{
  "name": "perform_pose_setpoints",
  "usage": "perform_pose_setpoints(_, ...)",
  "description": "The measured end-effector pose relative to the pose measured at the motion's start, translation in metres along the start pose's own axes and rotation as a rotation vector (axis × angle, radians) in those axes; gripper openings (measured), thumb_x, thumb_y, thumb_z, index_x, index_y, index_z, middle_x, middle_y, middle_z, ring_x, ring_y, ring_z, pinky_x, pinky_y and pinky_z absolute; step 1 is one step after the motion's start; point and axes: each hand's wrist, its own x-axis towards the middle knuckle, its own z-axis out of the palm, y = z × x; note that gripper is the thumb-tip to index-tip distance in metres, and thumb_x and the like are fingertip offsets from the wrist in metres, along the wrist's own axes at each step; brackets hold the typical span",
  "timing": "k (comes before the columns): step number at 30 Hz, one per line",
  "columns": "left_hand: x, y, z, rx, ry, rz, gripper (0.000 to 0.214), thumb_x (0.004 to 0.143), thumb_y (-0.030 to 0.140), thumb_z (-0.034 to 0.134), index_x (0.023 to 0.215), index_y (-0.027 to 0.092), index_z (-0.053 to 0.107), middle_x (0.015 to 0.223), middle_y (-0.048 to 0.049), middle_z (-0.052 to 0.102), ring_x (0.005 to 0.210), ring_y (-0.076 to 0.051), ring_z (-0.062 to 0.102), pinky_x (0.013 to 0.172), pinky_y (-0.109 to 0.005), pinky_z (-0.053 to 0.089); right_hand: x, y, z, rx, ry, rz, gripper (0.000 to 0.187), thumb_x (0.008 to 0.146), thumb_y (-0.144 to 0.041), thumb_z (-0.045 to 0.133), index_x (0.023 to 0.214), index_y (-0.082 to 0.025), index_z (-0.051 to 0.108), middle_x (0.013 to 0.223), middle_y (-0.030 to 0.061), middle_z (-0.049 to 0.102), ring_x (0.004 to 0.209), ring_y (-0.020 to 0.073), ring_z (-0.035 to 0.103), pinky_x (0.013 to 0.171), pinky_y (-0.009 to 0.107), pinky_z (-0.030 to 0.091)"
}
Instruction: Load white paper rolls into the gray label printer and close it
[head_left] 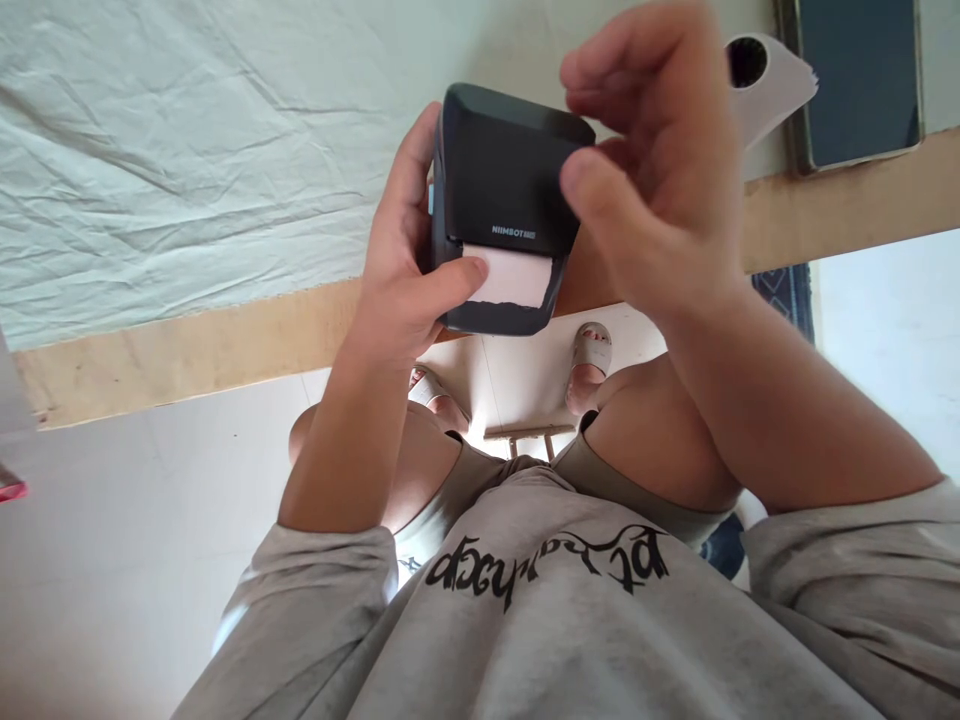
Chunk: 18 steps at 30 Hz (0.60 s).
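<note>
A black label printer [510, 170] marked NIIMBOT is gripped in my left hand [405, 250], above the table's front edge. My left fingers wrap its left side, and the thumb presses on a strip of white label paper [517, 275] at the printer's near end. The printer's lid looks closed. Beside the printer's right edge is my right hand [660, 170], slightly blurred, its bent fingers apart from the thumb. The right thumb tip overlaps the lid's edge; whether it touches I cannot tell. Nothing shows between the right fingers.
A roll of white paper [784, 85] with a dark core lies partly behind my right hand. Right of it rests a dark-screened device [859, 85]. A wrinkled pale cloth [187, 150] covers the table, whose bare wooden edge [187, 345] faces me. My legs are below it.
</note>
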Motion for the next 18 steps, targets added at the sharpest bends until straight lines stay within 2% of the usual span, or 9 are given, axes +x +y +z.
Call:
perform_pose_setpoints(3, -0.001, 0.003, 0.007, -0.030, 0.049, 0.020, 0.052, 0.057, 0.028, 0.066, 0.105, 0.025, 0.045, 0.102, -0.0054, 0.054, 0.104, -0.026, 0.050, 0.079, -0.034, 0.045, -0.001, 0.008, 0.004, -0.018, -0.187, 0.037, 0.043, 0.072, -0.036, 0.050, 0.110, -0.020, 0.038, 0.106, 0.0013, 0.046, 0.091, 0.0076, 0.048, 0.077, 0.022, 0.045)
perform_pose_setpoints(6, -0.002, 0.006, 0.009, 0.025, 0.094, -0.017, 0.030, 0.069, 0.028, 0.058, 0.097, 0.023, 0.048, 0.095, -0.0057, 0.056, 0.093, -0.023, 0.056, 0.071, -0.033, 0.046, 0.000, 0.012, 0.006, 0.017, -0.255, 0.044, 0.050, 0.070, -0.042, 0.051, 0.114, -0.026, 0.032, 0.109, 0.0003, 0.044, 0.091, 0.0074, 0.048, 0.080, 0.023, 0.045)
perform_pose_setpoints(9, -0.002, 0.007, 0.007, 0.080, 0.100, -0.082, 0.019, 0.072, 0.030, 0.054, 0.089, 0.024, 0.051, 0.083, -0.0043, 0.057, 0.078, -0.021, 0.057, 0.059, -0.031, 0.043, 0.000, 0.012, 0.006, 0.027, -0.269, 0.057, 0.050, 0.070, -0.044, 0.051, 0.113, -0.027, 0.032, 0.108, 0.0002, 0.044, 0.091, 0.0077, 0.047, 0.081, 0.023, 0.044)
perform_pose_setpoints(13, -0.001, 0.003, 0.006, 0.047, 0.099, -0.059, 0.020, 0.070, 0.031, 0.055, 0.088, 0.024, 0.051, 0.080, -0.0045, 0.055, 0.072, -0.020, 0.055, 0.055, -0.029, 0.040, 0.001, 0.012, 0.007, 0.025, -0.263, 0.055, 0.049, 0.068, -0.045, 0.052, 0.111, -0.026, 0.035, 0.105, 0.0009, 0.045, 0.090, 0.0081, 0.047, 0.080, 0.022, 0.044)
perform_pose_setpoints(18, 0.000, 0.000, 0.009, -0.034, 0.096, -0.028, 0.017, 0.072, 0.025, 0.052, 0.088, 0.021, 0.051, 0.074, -0.0029, 0.051, 0.063, -0.015, 0.052, 0.050, -0.025, 0.036, 0.000, 0.015, 0.010, 0.011, -0.192, -0.007, 0.051, 0.067, -0.045, 0.052, 0.110, -0.025, 0.034, 0.109, 0.0013, 0.043, 0.095, 0.0090, 0.047, 0.080, 0.022, 0.044)
